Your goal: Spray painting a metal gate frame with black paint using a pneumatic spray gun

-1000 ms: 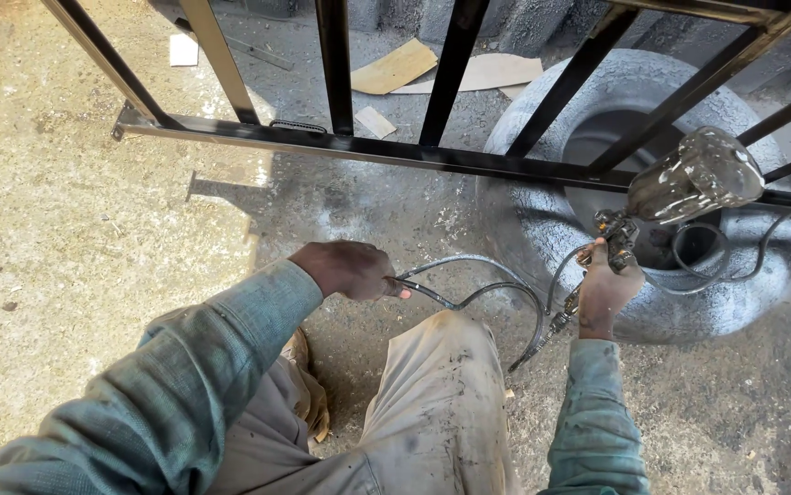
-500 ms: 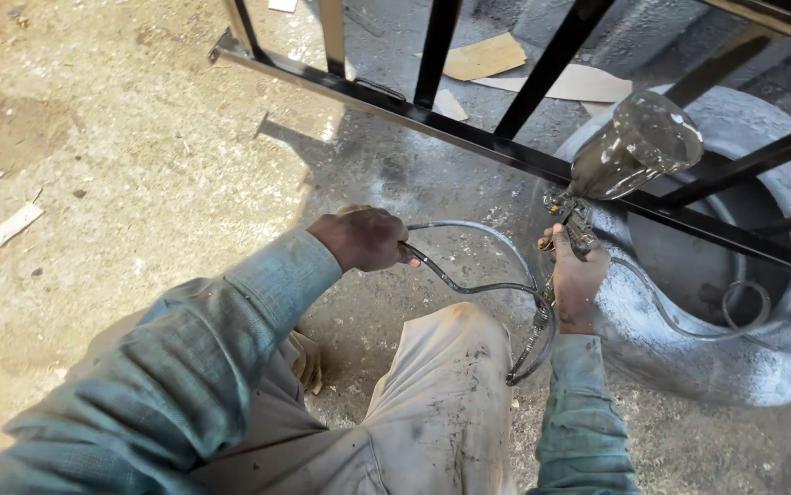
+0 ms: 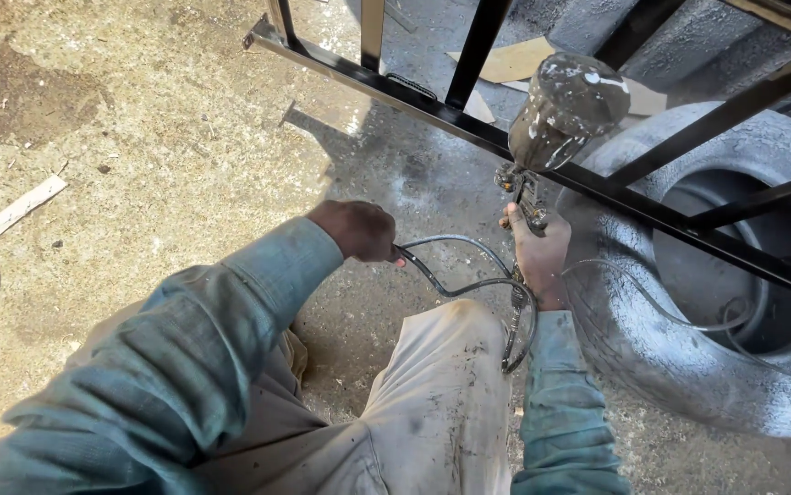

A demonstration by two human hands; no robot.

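The right hand is wrapped tight around the grip of a spray gun, whose paint-spattered cup tilts up against the lower rail of a black metal gate. The left hand is closed on the grey hose, which loops from that fist across to the bottom of the gun, just above the person's knee. A paint-dusted tyre lies on the concrete floor under the gate, just right of the right hand.

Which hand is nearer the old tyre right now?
Right. The right hand grips the spray gun just beside the tyre; the left hand holds the hose farther off, away from the tyre.
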